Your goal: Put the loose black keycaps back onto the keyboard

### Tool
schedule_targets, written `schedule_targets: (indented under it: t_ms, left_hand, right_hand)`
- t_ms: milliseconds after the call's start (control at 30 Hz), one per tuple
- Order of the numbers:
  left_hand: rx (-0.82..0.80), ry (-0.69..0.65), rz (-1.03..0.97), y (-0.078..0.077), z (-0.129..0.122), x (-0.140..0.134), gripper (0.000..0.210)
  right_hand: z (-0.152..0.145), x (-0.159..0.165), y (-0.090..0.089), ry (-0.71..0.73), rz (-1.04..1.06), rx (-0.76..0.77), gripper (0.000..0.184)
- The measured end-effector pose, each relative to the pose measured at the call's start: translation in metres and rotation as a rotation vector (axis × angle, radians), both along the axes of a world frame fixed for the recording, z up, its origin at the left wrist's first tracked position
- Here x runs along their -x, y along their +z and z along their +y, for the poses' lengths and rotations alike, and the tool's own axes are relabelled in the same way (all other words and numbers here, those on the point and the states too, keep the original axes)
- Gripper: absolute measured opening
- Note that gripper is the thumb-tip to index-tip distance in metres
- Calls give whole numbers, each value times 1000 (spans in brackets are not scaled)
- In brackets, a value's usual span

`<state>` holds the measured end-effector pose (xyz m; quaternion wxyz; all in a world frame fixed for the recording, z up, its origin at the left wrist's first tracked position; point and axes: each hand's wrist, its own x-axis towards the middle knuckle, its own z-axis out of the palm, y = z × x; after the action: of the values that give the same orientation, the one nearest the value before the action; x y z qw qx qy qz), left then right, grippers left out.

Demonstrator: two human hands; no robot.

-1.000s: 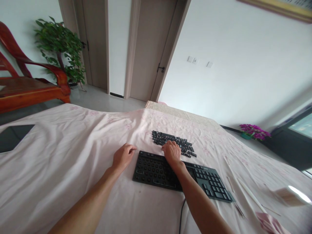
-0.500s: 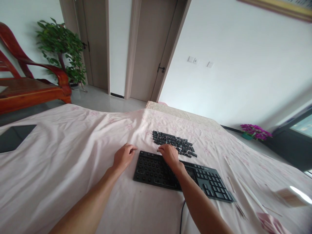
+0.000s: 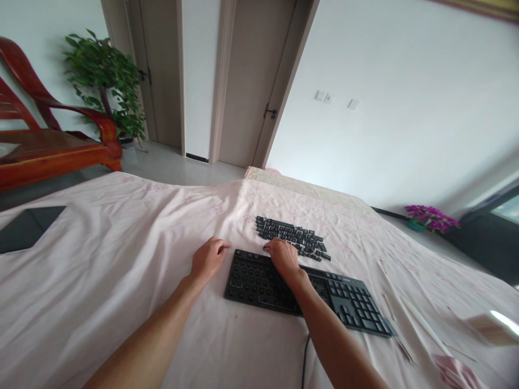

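A black keyboard lies on the pink cloth, its left part stripped of most keycaps and its right part still fitted with keys. Beyond its back edge, loose black keycaps are laid out in rows. My right hand reaches over the keyboard, its fingertips closed on a small dark keycap beside the loose rows. My forearm and hand cover the middle of the keyboard. Just left of the keyboard's back corner, my left hand rests on the cloth with curled fingers and nothing visible in them.
Right of the keyboard lie tweezers, thin sticks, a pink cloth and a container of sticks. A dark flat panel lies at far left. The keyboard cable runs toward me.
The view has shifted slightly, so everything sits a little farther right. My right fingers have stayed by the loose keycaps with hardly any movement; my left hand rests in the same place.
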<state>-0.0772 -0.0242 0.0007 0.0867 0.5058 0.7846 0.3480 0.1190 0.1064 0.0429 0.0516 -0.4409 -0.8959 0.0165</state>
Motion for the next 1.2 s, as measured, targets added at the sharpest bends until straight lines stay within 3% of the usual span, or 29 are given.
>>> schedule_targets:
  t_ms: [333, 567, 1200]
  left_hand:
    - [-8, 9, 8, 0, 0, 0, 23]
    - [5, 4, 8, 0, 0, 0, 22]
    - [-21, -2, 9, -7, 1, 2, 20]
  right_hand:
    - [-14, -13, -1, 8, 171, -6, 27]
    - [-31, -22, 2, 113, 268, -5, 26]
    - [-47, -16, -3, 134, 126, -151, 28]
